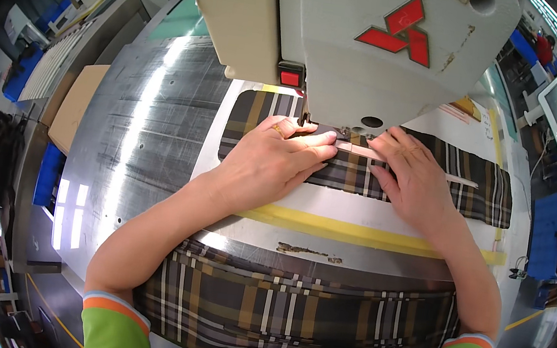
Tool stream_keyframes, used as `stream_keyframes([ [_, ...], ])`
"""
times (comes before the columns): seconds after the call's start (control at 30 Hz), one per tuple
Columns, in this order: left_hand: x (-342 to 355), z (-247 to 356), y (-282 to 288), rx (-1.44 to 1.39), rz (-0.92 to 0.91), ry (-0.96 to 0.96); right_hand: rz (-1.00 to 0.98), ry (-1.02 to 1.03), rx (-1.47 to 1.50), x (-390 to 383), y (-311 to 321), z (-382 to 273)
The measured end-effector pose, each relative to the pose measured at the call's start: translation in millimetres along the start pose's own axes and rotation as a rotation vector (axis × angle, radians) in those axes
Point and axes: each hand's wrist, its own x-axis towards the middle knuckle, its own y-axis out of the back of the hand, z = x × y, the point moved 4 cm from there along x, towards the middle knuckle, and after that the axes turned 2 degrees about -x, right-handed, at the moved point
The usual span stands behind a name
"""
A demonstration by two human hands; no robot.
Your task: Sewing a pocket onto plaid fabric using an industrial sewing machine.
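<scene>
Beneath the sewing machine [372,52], plaid fabric [352,177] bearing a pale strip [360,151] is touched by the left hand [262,161] and right hand [419,182]; more plaid cloth [302,311] is draped before the machine.

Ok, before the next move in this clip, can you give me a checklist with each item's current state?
1. Left hand on the plaid piece: ok, fingers laid on it.
2. Right hand on the work: ok, fingers spread over the plaid piece and the pale strip.
3. Pale strip lying along the plaid piece: ok, it shows between the hands and again beyond the right hand.
4. Fingers clear of the needle: cannot tell, no needle can be made out under the machine head.
5. Plaid cloth by the lap apart from the white sheet: ok, bare metal tabletop shows between them.
</scene>
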Motion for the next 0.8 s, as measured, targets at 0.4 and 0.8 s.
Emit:
stream_keyframes([
  [0.4,5,1,0,0.122,-0.074,0.108,-0.174,-0.188,0.116,3,-14,61],
  [0.8,9,2,-4,0.266,-0.11,0.116,-0.045,-0.278,0.24,18,-3,67],
])
